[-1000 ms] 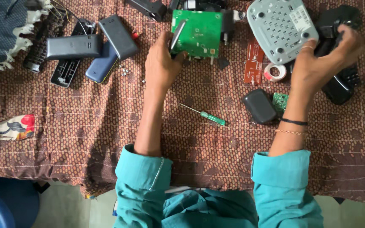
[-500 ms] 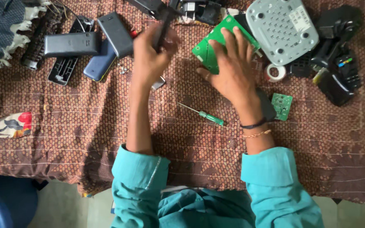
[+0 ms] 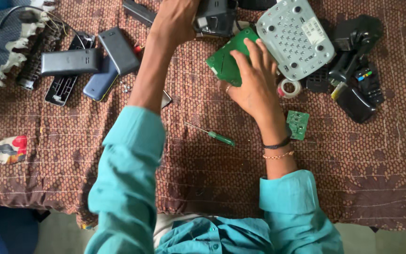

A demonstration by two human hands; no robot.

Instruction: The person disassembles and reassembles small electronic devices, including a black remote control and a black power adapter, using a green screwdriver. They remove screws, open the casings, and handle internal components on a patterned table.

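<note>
Fingers of the right hand point(image 3: 254, 87) lie spread flat on the green board point(image 3: 226, 59), pressing it to the cloth point(image 3: 353, 169) rather than gripping it; the hand is open. Just beyond its fingertips sits the white cover point(image 3: 296, 37), touching the board's far edge. The left hand point(image 3: 175, 19) reaches further out and closes on a dark box point(image 3: 216, 18) at the top of the view.

The board looks thin, stiff and light, with fragile parts and sharp solder points underneath, so I judge it best held by its bare edges, not flexed or pressed hard. The box looks bulkier and heavier, and easy to grasp.

Half a second ago the left hand was nearer, holding a slim dark piece; now it has stretched past the board. The right hand stays on the board. A screwdriver point(image 3: 211, 134) lies untouched just behind the right wrist.
</note>
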